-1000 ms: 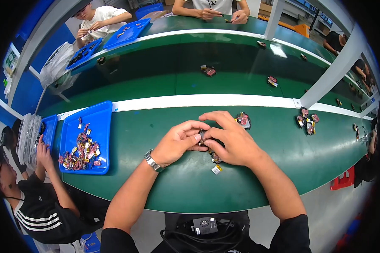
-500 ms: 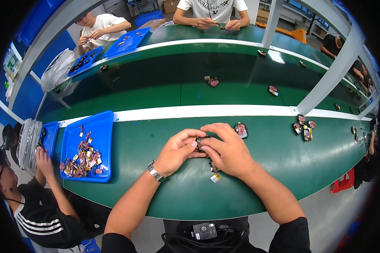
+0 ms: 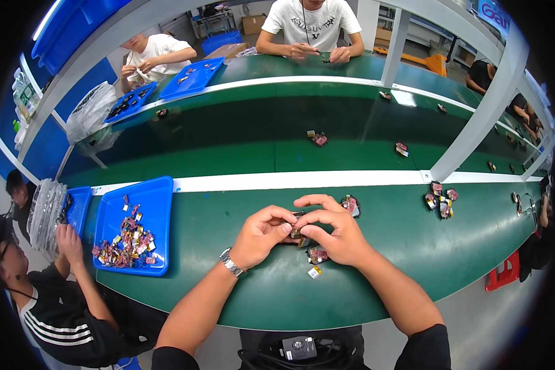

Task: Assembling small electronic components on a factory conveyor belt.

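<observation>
Between my hands is a small black housing (image 3: 296, 227) with what looks like electronics inside; much of it is covered by fingers. My left hand (image 3: 262, 238) grips it from the left with thumb and fingers. The thumb and bent fingers of my right hand (image 3: 338, 237) pinch at its right side. Just below them on the green bench lies a small assembly with a reddish circuit board (image 3: 317, 253). A silver and yellow battery cell (image 3: 314, 272) lies beside it. Another such assembly (image 3: 351, 205) rests beyond my right hand.
A blue tray (image 3: 168, 228) of loose boards and cells stands on the left. A co-worker (image 3: 43, 302) sits beside it; others work across the bench. More assemblies (image 3: 441, 199) lie at the right near a slanted white post (image 3: 475, 117). A white rail (image 3: 259, 180) crosses behind my hands.
The whole view has shifted slightly, with the bench lower in the picture. My right fingers have lifted and spread a little, showing more of the housing and the assembly below.
</observation>
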`<state>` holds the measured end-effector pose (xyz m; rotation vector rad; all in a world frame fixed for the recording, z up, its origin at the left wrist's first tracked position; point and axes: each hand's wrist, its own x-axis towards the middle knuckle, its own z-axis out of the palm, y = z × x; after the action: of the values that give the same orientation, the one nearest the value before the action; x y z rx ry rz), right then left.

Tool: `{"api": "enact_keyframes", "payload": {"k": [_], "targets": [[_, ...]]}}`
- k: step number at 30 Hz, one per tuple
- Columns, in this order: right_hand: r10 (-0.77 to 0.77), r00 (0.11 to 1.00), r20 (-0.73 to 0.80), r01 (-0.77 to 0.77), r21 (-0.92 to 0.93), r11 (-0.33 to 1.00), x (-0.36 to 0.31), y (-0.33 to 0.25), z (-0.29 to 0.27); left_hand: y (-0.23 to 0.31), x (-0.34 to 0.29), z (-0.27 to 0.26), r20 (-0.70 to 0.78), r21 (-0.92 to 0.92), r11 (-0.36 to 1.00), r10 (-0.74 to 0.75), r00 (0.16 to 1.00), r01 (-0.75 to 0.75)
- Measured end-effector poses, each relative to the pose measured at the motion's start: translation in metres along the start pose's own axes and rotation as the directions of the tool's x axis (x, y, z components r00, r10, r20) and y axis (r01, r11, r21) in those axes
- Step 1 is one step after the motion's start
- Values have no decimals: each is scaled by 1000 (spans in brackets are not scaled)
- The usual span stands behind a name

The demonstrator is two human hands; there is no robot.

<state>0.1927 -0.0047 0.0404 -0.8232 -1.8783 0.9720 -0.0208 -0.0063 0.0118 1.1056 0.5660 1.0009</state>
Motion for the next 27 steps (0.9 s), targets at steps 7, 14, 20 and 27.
{"api": "enact_keyframes", "payload": {"k": [7,14,20,27], "targets": [[12,999,49,-9,-48,999,0,-2,-4,0,0,1,31,46,998,42,999,-43],[21,997,70,-15,-96,995,0,-7,-6,0,0,4,4,8,999,-46,999,45],[-36,997,69,56,-320,946,-1,-17,-2,6,1,14,-59,-39,977,-212,975,210],[-165,986,-19,133,-507,852,-3,-12,10,3,0,14,-122,16,979,-201,972,204]]}}
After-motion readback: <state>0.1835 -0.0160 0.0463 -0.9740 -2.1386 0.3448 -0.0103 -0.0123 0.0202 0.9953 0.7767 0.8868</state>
